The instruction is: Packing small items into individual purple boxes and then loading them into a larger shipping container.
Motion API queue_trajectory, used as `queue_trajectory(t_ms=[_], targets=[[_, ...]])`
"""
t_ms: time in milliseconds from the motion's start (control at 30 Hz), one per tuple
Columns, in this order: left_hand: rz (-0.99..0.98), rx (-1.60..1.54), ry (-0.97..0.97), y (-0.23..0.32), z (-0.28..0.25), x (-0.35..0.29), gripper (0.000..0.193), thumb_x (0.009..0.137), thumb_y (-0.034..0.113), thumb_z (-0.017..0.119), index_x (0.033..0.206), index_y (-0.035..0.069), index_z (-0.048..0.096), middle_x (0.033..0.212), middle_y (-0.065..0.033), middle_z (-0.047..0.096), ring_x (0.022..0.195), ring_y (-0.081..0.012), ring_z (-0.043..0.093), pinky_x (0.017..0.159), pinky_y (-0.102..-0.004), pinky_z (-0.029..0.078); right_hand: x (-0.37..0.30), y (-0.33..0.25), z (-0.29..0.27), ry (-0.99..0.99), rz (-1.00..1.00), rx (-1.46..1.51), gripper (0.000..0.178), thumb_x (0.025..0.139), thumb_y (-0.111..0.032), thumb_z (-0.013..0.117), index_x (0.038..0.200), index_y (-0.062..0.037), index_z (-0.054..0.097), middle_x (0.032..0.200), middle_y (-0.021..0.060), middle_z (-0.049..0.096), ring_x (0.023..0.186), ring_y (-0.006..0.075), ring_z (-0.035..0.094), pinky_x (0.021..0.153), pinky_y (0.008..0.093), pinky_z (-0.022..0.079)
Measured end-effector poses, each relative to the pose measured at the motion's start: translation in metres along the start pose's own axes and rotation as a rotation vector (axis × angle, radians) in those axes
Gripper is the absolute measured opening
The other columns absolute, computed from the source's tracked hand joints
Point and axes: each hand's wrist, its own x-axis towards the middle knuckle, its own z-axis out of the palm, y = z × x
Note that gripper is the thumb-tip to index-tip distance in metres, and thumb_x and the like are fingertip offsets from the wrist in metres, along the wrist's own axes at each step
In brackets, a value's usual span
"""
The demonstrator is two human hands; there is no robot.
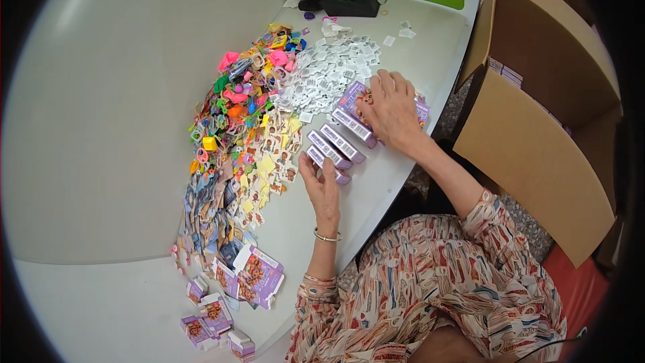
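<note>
– where are the purple boxes?
– between the left hand and right hand, both touching them; whether either grips, one can't tell.
– and the carton?
– beyond the right hand, holding similar boxes, partly hidden.

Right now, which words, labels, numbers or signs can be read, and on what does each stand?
Row of purple boxes: lettering and barcodes on the narrow sides; I do not copy the wording.
Purple boxes at lower left: lettering, too small to read reliably.
White slips: dark printed marks, too small to read.
</note>
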Motion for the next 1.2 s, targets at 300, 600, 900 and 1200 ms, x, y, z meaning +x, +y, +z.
queue_trajectory(t_ms=[300, 600, 900, 1200], targets=[[-0.03, -0.058, -0.044, 0.007, 0.01, -0.002, 0.058, 0.097, 0.02, 0.053, 0.141, -0.002, 0.023, 0.127, -0.0094, 0.046, 0.104, -0.0131, 0.049, 0.086, -0.0258, 0.043, -0.009, -0.012, 0.002, -0.267, -0.063, 0.033, 0.039, 0.085, -0.024, 0.061, 0.113, 0.0016, 0.05, 0.111, 0.0202, 0.052, 0.107, 0.0385, 0.05, 0.1, 0.0554, 0.03], [-0.061, -0.096, 0.021, 0.003, 0.014, -0.01, 0.065, 0.098, 0.026, 0.051, 0.144, -0.003, 0.015, 0.127, -0.0108, 0.045, 0.105, -0.0145, 0.048, 0.087, -0.0259, 0.042, -0.026, -0.031, -0.005, -0.455, 0.054, 0.423, 0.022, 0.088, -0.012, 0.055, 0.104, 0.0024, 0.05, 0.098, 0.0186, 0.054, 0.088, 0.0386, 0.057, 0.076, 0.0464, 0.047], [0.086, 0.256, 0.072, 0.013, -0.002, -0.002, 0.073, 0.094, 0.028, 0.056, 0.144, -0.005, 0.016, 0.148, -0.0249, 0.023, 0.139, -0.0333, 0.018, 0.114, -0.0419, 0.011, -0.035, 0.019, -0.062, -0.18, -0.058, 0.163, 0.064, 0.075, -0.031, 0.072, 0.12, 0.006, 0.047, 0.119, 0.0214, 0.05, 0.104, 0.0372, 0.049, 0.092, 0.0444, 0.041], [0.655, 0.949, -0.409, 0.054, 0.053, 0.038, 0.052, 0.083, 0.035, 0.067, 0.122, 0.001, 0.055, 0.13, -0.0223, 0.049, 0.127, -0.0416, 0.034, 0.102, -0.0534, 0.024, -0.057, 0.036, -0.063, -0.408, 0.122, 0.025, 0.098, 0.058, -0.034, 0.084, 0.134, 0.0036, 0.035, 0.127, 0.0208, 0.044, 0.109, 0.0378, 0.046, 0.093, 0.0446, 0.04]])
